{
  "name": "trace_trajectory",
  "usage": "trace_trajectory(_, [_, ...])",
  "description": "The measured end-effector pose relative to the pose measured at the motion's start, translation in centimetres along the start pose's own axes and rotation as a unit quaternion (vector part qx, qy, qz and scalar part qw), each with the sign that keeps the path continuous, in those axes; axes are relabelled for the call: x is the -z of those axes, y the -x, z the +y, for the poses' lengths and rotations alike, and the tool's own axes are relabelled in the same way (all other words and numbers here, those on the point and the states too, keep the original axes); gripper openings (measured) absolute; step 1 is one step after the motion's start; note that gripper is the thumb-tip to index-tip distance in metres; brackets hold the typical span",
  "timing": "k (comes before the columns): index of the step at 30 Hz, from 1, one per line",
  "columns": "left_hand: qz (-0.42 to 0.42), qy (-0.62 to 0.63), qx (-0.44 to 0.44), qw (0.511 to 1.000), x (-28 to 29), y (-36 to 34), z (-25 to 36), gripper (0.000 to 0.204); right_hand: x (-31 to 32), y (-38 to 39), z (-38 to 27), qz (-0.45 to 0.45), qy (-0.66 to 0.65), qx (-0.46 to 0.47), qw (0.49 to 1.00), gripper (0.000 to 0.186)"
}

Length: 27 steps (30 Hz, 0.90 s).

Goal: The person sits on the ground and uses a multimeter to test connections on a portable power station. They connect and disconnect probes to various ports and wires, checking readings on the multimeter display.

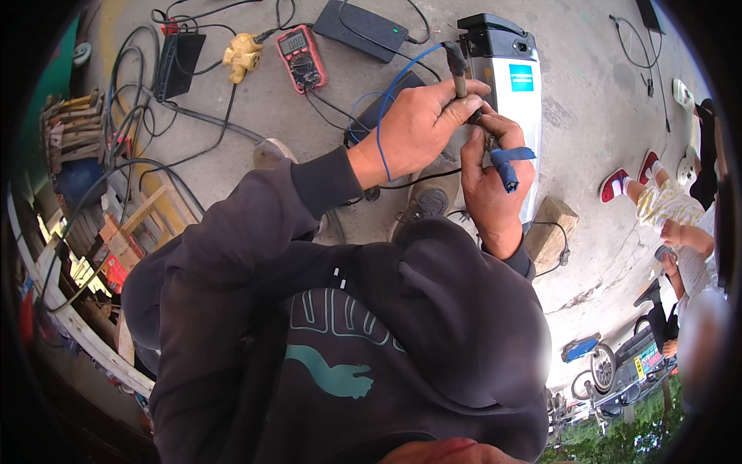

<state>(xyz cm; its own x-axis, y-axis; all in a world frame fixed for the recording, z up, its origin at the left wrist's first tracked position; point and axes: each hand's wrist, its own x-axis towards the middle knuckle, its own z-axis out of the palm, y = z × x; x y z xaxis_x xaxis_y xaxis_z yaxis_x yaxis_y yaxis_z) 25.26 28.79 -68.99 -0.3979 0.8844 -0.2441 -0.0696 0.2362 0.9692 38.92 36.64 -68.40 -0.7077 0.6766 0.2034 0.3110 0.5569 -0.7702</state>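
My left hand [421,124] is closed in a pinch round a slim tan-and-black rod [461,83], and a thin blue wire [403,71] curves out of its dark upper end. Close against it, my right hand [498,174] is closed on a piece wrapped in blue tape [512,161], whose inner part my fingers hide. The fingertips of both hands meet where the rod ends; I cannot make out the join. Just behind them stands a silver battery case [525,108] with a black top [498,35] and a socket in it.
A red multimeter [301,58], a black power adapter [362,31] with a green light and a yellow socket block [243,57] lie on the concrete. Cables [185,108] tangle at left. A wooden block [553,219] sits right of my hand. People stand at far right.
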Motion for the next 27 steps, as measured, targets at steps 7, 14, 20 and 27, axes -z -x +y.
trace_trajectory(7, [0.009,-0.008,-0.047,0.999,-0.5,-0.5,0.7,0.033,-0.2,1.3,0.9,0.044,-0.063,-0.045,0.996,0.016])
trace_trajectory(14, [0.008,-0.043,-0.041,0.998,0.4,0.0,1.2,0.029,-1.0,2.2,2.6,0.041,-0.091,-0.044,0.994,0.018])
trace_trajectory(20, [0.004,-0.056,-0.059,0.997,0.6,0.0,1.5,0.028,-1.1,2.2,2.5,0.058,-0.115,-0.068,0.989,0.019])
trace_trajectory(27, [0.007,-0.075,-0.07,0.995,0.8,0.0,1.2,0.029,-1.3,2.2,2.8,0.055,-0.121,-0.065,0.989,0.018])
